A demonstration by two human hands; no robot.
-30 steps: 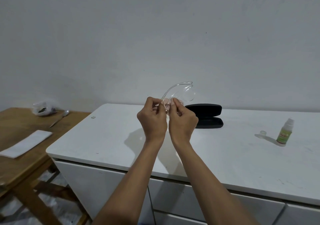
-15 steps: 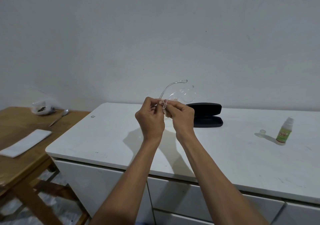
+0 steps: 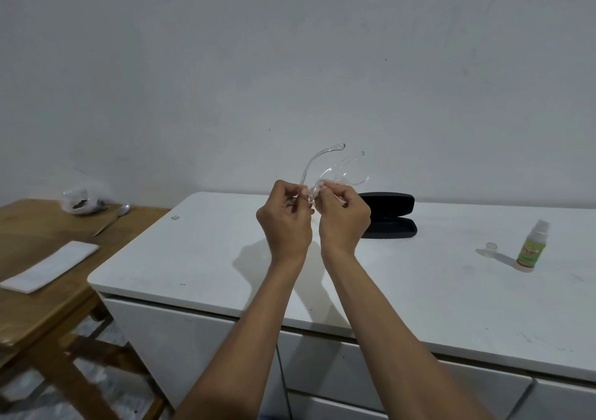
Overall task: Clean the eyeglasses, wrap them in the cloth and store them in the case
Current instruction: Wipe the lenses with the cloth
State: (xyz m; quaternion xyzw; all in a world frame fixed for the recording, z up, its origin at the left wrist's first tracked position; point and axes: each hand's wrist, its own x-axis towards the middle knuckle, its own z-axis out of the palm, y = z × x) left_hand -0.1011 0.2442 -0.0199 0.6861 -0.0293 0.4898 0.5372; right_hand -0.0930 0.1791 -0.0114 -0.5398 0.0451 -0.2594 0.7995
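Clear transparent eyeglasses (image 3: 335, 169) are held up above the white cabinet top, their temples pointing up and to the right. My left hand (image 3: 285, 222) pinches one end of the frame. My right hand (image 3: 345, 222) grips the frame beside it, with a small pale cloth (image 3: 317, 192) pressed against the lens between the fingers. The black case (image 3: 392, 214) lies open on the cabinet top just behind my right hand.
A green spray bottle (image 3: 530, 248) and its clear cap (image 3: 491, 246) stand at the right of the white cabinet top (image 3: 193, 258). A wooden table (image 3: 35, 239) at the left carries a folded white cloth (image 3: 50, 271), a spoon (image 3: 111, 219) and a plastic bag (image 3: 82, 200).
The eyeglasses have tilted, their temples swinging higher and apart. Both hands have shifted slightly while rubbing the lens.
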